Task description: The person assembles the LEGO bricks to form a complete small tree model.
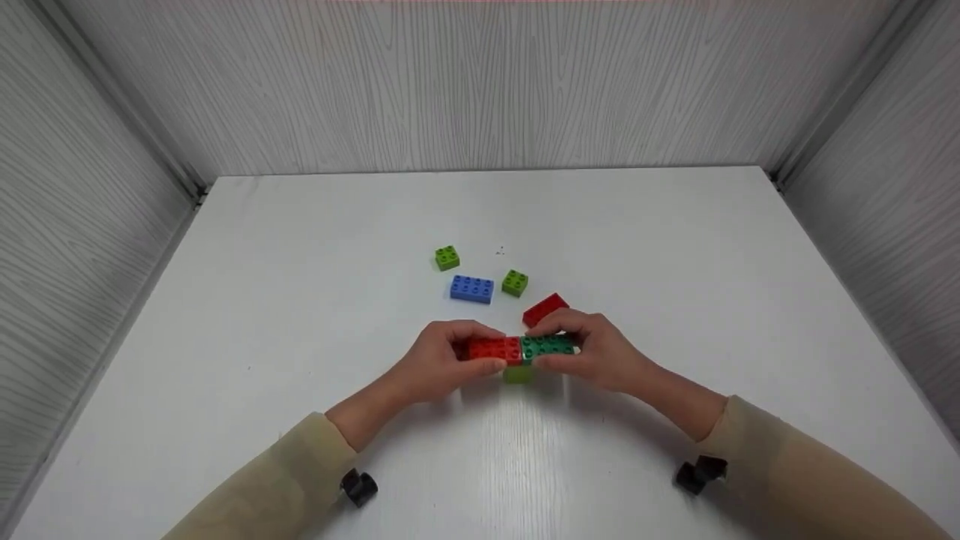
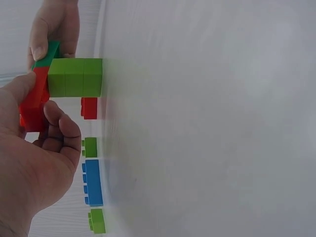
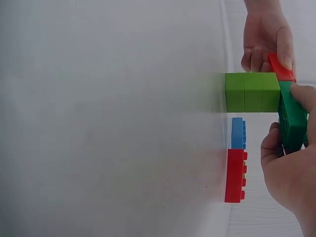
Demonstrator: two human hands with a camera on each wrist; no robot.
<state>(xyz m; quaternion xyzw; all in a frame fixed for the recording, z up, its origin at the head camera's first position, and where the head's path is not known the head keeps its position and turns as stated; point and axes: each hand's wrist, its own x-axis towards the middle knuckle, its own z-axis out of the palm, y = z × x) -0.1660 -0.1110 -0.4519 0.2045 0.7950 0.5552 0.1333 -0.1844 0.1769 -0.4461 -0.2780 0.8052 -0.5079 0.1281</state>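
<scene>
Three light green building bricks form an upright column (image 2: 74,77) on the table. Across its top lie a red brick (image 1: 493,348) and a dark green brick (image 1: 547,346), end to end, each jutting out to one side. My left hand (image 1: 444,358) pinches the red brick between thumb and fingers. The dark green brick is held the same way by my right hand (image 1: 594,351). In the head view most of the column (image 1: 517,374) is hidden beneath the two bricks. Just beyond my right fingers, a second red brick (image 1: 545,308) rests on the table.
Farther back on the white table (image 1: 675,262) are a blue brick (image 1: 472,289), a small light green brick (image 1: 514,282) to its right and another small light green brick (image 1: 448,258) behind it. Pale wood-grain walls (image 1: 487,90) border the table at the back and both sides.
</scene>
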